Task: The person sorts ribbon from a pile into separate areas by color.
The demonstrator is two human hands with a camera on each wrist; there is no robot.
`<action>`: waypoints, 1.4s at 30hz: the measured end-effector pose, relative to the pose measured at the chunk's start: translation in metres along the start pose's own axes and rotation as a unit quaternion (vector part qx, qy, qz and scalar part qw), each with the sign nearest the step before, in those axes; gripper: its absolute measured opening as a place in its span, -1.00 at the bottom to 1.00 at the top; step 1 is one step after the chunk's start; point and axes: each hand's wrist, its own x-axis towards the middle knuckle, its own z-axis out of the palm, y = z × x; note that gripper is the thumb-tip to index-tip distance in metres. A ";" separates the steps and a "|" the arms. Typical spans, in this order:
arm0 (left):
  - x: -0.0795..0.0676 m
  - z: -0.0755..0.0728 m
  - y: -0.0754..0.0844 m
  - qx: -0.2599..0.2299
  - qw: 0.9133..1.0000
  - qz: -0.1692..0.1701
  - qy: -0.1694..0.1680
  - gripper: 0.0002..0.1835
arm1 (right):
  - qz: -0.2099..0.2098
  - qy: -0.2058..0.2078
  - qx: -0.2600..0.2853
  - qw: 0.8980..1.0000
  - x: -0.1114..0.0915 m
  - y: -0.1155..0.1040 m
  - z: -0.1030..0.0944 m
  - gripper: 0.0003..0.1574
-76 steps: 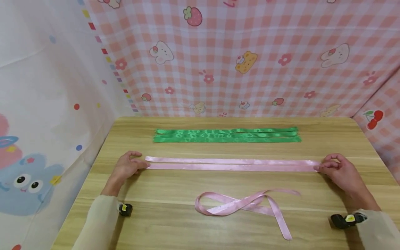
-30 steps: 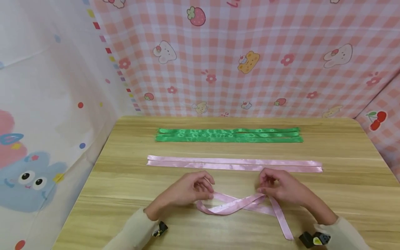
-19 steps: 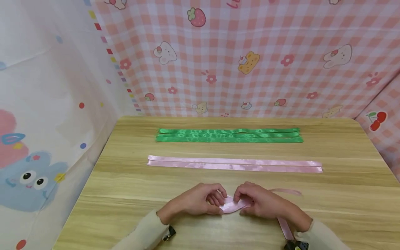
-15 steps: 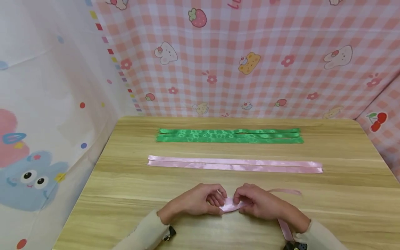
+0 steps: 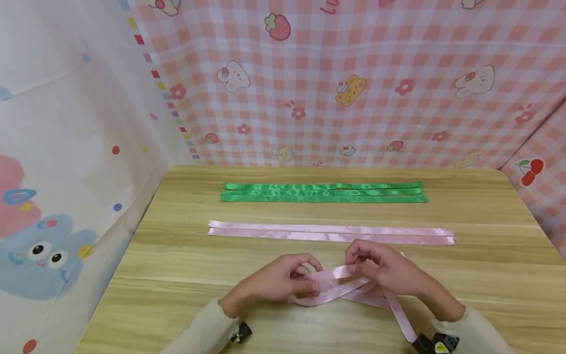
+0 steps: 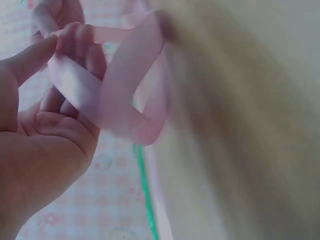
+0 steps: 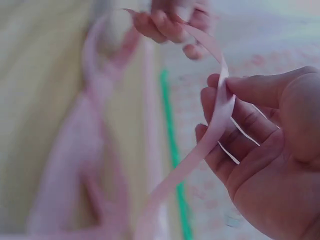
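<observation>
A loose pink satin ribbon [image 5: 326,295] loops and crosses itself near the front middle of the table, lifted between both hands. My left hand [image 5: 278,278] pinches it between thumb and fingers at the left loop. Just to the right, my right hand [image 5: 389,268] pinches another stretch of it, thumb against forefinger. The right wrist view shows this pink ribbon [image 7: 215,122] running under the right thumb, its other fingers fairly straight. One tail hangs down toward the right sleeve. In the left wrist view the ribbon [image 6: 130,65] curves in a loop beside the left fingers.
Two pink ribbon strips [image 5: 274,231] lie straight side by side behind the hands. Farther back are several green ribbon strips [image 5: 323,192], laid parallel. The wooden table [image 5: 177,275] meets a pink checked curtain [image 5: 309,83] at its far edge; a white printed cloth [image 5: 88,147] hangs left.
Both hands came in from the ends of the straight pink strips to the loose ribbon. They gathered and lifted it; since then my right hand has moved up and right, opening out its loops.
</observation>
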 end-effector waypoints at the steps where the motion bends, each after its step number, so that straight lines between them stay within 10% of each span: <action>1: -0.001 -0.003 0.004 -0.021 1.000 0.007 0.005 -0.77 | -0.011 0.008 0.011 1.000 -0.002 -0.003 -0.006 -0.87; 9: -0.018 -0.036 0.028 -0.053 0.994 0.082 0.053 -0.67 | -0.097 0.064 0.079 0.990 -0.027 -0.014 -0.055 -0.70; 16: -0.034 -0.057 0.045 -0.053 0.991 0.101 0.076 -0.67 | -0.065 0.084 0.084 0.991 -0.063 -0.009 -0.094 -0.64; 22: -0.037 -0.062 0.055 0.000 0.989 0.112 0.096 -0.69 | 0.017 -0.007 -0.045 0.999 -0.085 0.001 -0.113 -0.65; 29: -0.021 -0.050 0.068 0.052 0.991 0.116 0.045 -0.63 | -0.001 -0.010 -0.231 0.973 -0.053 -0.013 -0.071 -0.55; 36: -0.018 -0.047 0.078 0.067 0.990 0.122 0.033 -0.58 | -0.047 -0.007 -0.015 0.999 0.015 -0.038 -0.008 -0.66; 42: -0.026 -0.055 0.079 0.079 0.987 0.132 0.044 -0.60 | -0.068 -0.046 0.172 0.982 0.051 -0.039 0.018 -0.73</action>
